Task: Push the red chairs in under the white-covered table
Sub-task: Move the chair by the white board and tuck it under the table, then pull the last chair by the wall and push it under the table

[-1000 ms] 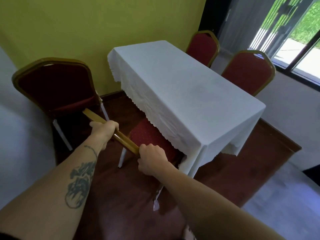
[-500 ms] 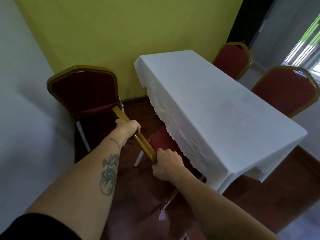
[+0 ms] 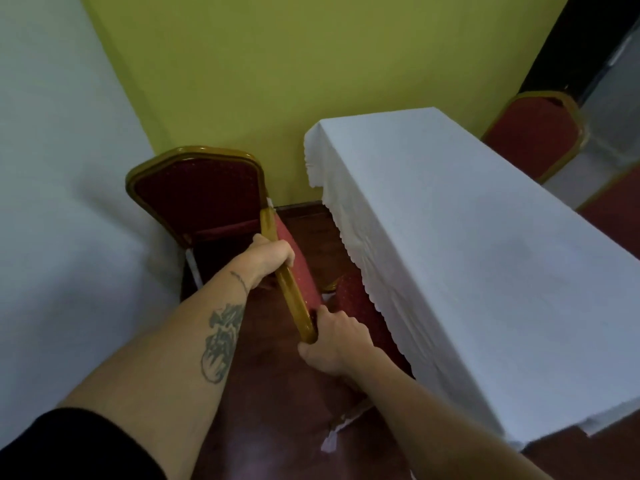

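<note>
Gripping chair backrest (image 3: 289,296): left hand (image 3: 273,254), right hand (image 3: 334,337); seat under tablecloth edge (image 3: 356,258).

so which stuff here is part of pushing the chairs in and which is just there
Job: held chair, left hand, right hand, white-covered table, corner chair, far chair.
Just there: yellow wall, white wall.

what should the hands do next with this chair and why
Probably keep pushing the chair straight in toward the table. Both the left hand and right hand grip its gold backrest, and the seat sits only partly under the cloth edge, so it likely has further to go.
</note>
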### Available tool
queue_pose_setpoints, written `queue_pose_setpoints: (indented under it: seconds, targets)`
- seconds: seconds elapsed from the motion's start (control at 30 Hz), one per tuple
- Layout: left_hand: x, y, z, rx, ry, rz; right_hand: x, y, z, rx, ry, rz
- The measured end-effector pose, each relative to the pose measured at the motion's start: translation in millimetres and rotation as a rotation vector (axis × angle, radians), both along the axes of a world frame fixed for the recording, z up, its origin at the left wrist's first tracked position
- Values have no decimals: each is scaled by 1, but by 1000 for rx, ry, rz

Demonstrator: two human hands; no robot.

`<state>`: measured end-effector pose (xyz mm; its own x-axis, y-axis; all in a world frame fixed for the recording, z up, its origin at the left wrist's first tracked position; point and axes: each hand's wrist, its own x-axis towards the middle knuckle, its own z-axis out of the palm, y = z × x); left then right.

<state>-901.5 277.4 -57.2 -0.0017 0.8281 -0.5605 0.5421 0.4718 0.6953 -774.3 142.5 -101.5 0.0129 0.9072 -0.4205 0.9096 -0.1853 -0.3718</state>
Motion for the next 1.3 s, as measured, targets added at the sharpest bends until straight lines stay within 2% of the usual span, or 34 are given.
queue_pose_setpoints:
  seconds: [0.17,0.27,0.5,0.83,1.07,1.3]
  targets:
    - [-8,1,12,-28,53,-125,5,25,6,-70,-22,116]
    - [-19,3,22,-37,68,-201,1,43,12,-64,28,133]
    - [-61,40,42,63,32,-148,-25,98,43,151,155,80]
    - [-150,147,50,260,18,-107,-78,214,78,279,66,99]
    - [-212,232,60,412,158,-160,-127,308,86,284,23,82]
    - [-244,296,44,357,322,-263,-156,377,78,263,-53,119]
